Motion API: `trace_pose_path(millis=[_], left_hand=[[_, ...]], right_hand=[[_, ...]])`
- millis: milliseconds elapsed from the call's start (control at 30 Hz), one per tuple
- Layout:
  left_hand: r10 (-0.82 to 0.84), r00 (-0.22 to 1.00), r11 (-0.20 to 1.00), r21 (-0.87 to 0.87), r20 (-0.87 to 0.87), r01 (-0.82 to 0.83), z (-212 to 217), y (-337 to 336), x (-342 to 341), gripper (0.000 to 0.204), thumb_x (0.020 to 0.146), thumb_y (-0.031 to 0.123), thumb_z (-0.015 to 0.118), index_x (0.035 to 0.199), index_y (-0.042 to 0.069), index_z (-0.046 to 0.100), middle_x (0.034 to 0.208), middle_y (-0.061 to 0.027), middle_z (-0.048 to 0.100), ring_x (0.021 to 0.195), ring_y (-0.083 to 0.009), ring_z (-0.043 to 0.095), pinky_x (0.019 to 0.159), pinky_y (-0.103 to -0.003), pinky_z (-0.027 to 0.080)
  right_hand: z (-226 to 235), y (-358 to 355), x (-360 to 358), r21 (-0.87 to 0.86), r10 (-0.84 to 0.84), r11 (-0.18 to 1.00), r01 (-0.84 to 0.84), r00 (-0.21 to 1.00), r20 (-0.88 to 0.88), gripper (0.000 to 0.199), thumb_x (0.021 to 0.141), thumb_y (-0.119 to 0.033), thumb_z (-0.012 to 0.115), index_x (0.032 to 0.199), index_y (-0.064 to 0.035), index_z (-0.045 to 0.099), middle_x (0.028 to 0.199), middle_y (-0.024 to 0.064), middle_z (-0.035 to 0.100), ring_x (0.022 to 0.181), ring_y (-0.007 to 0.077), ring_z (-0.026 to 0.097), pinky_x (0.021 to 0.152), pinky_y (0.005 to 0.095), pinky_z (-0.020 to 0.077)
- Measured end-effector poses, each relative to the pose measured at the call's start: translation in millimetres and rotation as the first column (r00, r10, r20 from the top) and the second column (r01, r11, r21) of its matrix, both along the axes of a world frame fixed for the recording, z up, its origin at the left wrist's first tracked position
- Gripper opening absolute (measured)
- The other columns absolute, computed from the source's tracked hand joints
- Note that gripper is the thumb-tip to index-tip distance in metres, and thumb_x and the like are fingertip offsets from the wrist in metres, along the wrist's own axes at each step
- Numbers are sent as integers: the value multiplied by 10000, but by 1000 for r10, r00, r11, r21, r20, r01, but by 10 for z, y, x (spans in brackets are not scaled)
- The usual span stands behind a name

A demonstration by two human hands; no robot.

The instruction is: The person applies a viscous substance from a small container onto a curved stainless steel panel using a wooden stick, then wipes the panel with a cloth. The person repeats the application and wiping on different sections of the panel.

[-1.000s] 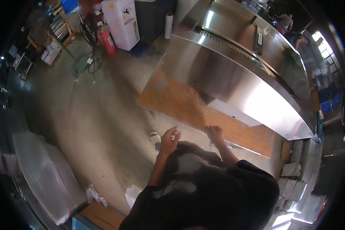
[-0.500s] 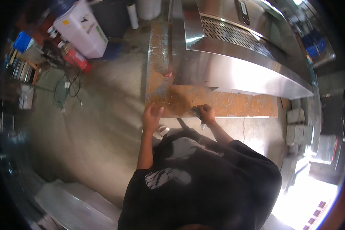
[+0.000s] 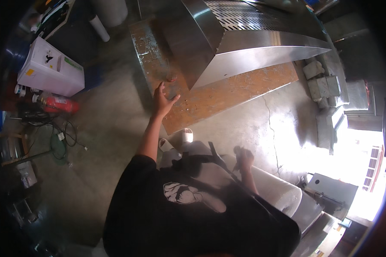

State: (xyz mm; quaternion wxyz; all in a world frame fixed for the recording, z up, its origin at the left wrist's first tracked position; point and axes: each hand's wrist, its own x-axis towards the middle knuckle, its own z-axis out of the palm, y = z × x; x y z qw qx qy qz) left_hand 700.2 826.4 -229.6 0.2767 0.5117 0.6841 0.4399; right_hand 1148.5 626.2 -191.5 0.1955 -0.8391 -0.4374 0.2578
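My left hand (image 3: 163,102) reaches over the left end of a worn orange-brown board (image 3: 227,90), thumb and fingers apart and nothing in them. Just beyond its fingertips lies a small round reddish thing (image 3: 171,78), perhaps a roll of tape, close to the steel hood. The big stainless steel hood (image 3: 261,55) with slotted panels rests on the board. Near my waist, my right hand (image 3: 245,158) is closed and blurred. A small greyish thing shows at its fingers, too smeared to name.
A thick white roll of wrapping (image 3: 283,192) lies beside my right arm. Grey blocks (image 3: 324,85) are stacked at the right. To the left are a red fire extinguisher (image 3: 60,104), loose cables (image 3: 64,137) and a white box-shaped unit (image 3: 51,68).
My left hand has gone forward toward the round reddish thing. My right hand has drawn back from the board's edge to my waist. The view has turned toward the right.
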Motion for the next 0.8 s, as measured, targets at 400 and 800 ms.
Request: trace_pose_path(millis=[400,800], left_hand=[[97,978,992,-59,-184,-110,-255,646,-50,1120,666,472,939,1503,-24,384,1456,-263,484,1353,-412,488,1117,-486,435],[-36,996,991,-134,-81,25,-483,956,-110,712,753,434,888,1292,50,627,1238,-194,677,1158,-368,650,967,-457,523]], right_hand=[[112,-1034,76,22,-460,870,492,828,-322,344,979,-287,681,987,54,732,814,90,704,726,144,624,670,318,509],[380,-160,19,26,-100,995,100,995,-29,401,956,-334,690,1012,60,738,882,178,747,808,238,692,785,384,539]])
